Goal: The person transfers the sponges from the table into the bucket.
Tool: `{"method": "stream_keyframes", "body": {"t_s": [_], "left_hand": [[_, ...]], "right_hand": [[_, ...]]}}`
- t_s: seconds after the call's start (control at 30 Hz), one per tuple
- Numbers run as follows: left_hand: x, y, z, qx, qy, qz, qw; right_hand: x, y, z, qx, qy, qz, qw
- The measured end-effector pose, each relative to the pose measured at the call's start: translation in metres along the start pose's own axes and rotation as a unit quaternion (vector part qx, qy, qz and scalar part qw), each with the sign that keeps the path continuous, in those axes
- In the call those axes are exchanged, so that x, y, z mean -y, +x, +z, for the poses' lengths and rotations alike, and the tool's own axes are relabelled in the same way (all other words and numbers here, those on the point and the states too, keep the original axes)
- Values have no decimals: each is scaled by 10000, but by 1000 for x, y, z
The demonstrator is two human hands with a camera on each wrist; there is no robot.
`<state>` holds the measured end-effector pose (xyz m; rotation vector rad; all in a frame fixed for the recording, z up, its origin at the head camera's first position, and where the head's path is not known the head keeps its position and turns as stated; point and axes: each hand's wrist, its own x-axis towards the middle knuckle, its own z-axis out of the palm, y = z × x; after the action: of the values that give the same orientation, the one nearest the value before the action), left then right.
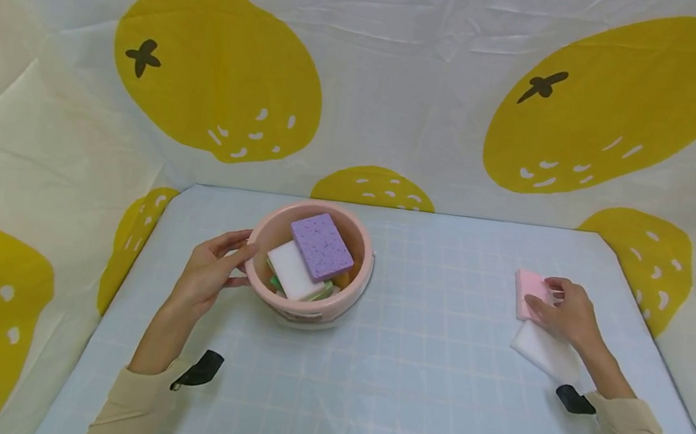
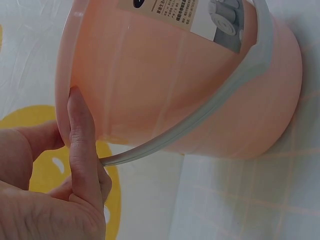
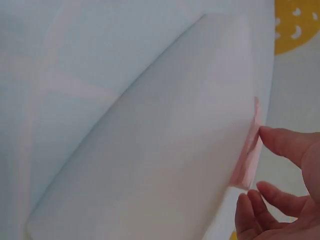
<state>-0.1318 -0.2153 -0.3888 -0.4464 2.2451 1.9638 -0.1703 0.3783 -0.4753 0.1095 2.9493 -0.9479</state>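
Note:
A pink bucket [image 1: 365,288] stands left of the table's middle with sponges inside. On top lies a purple sponge [image 1: 321,246], overlapping a white sponge [image 1: 294,268]; yellow and green pieces show underneath. My left hand [image 1: 211,265] holds the bucket's rim at its left side, thumb and fingers around the edge. In the left wrist view the grey handle [image 2: 190,122] hangs against the bucket's wall. Far to the right, my right hand [image 1: 567,313] pinches a pink sponge [image 1: 527,286] by its edges. Below that hand lies a smooth white piece [image 1: 540,349], large in the right wrist view.
A pale blue checked cloth covers the table [image 1: 417,399]. Behind it hangs a white sheet [image 1: 400,108] with yellow fruit prints, which also runs along both sides. Black straps [image 1: 199,369] hang from both wrists.

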Motion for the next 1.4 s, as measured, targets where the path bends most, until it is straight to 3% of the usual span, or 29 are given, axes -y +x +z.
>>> {"method": "stream_keyframes", "body": {"t_s": [0.33,0.6,0.87,1.4], "left_hand": [[-1,-1,1,44,8,-17,10000],[-1,-1,1,49,1,30,10000],[-3,-1,2,60,66,33,10000],[-2,0,0,46,119,1,9999]], "right_hand": [[0,-4,-5,659,-89,647,9957],[11,0,-3,371,-85,279,9989],[17,5,-15,304,13,223,9993],[32,10,-28,356,546,521,9965]]}}
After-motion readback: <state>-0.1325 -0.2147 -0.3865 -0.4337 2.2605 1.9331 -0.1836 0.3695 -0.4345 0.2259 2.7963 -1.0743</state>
